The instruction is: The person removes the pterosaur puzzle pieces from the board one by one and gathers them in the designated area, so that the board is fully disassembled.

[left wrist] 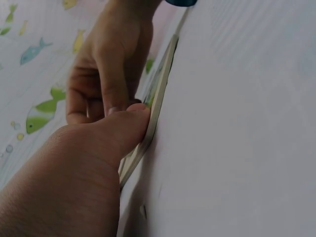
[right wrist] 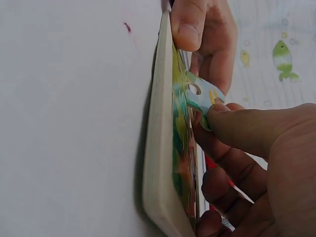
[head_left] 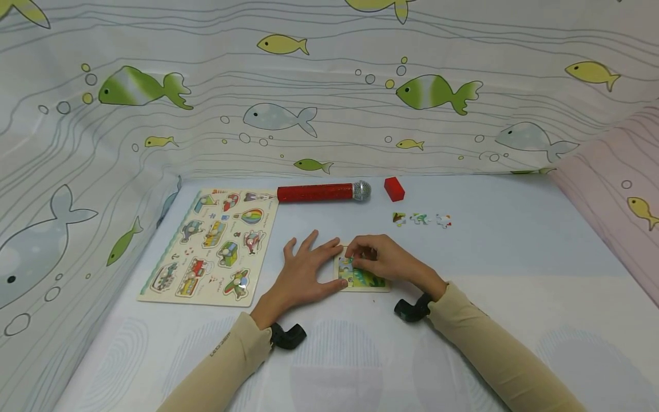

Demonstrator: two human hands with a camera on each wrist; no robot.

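A small jigsaw board (head_left: 366, 280) with a green picture lies between the two hands. My left hand (head_left: 304, 272) is spread at its left side, with the thumb resting on the near left corner and the other fingers stretched outward. Over the board, my right hand (head_left: 388, 258) pinches a jigsaw piece (right wrist: 200, 94) between thumb and fingers. That piece is pale blue and green, tilted up from the board in the right wrist view. Behind the right hand lie three loose jigsaw pieces (head_left: 420, 218) in a row. The right hand hides part of the board.
To the left lies a larger wooden vehicle puzzle board (head_left: 218, 292). A red toy microphone (head_left: 315, 193) lies at the back, its left end by that board's far right corner. A red block (head_left: 394, 189) sits to its right. Fish-printed cloth walls (head_left: 340, 86) rise behind and beside the table.
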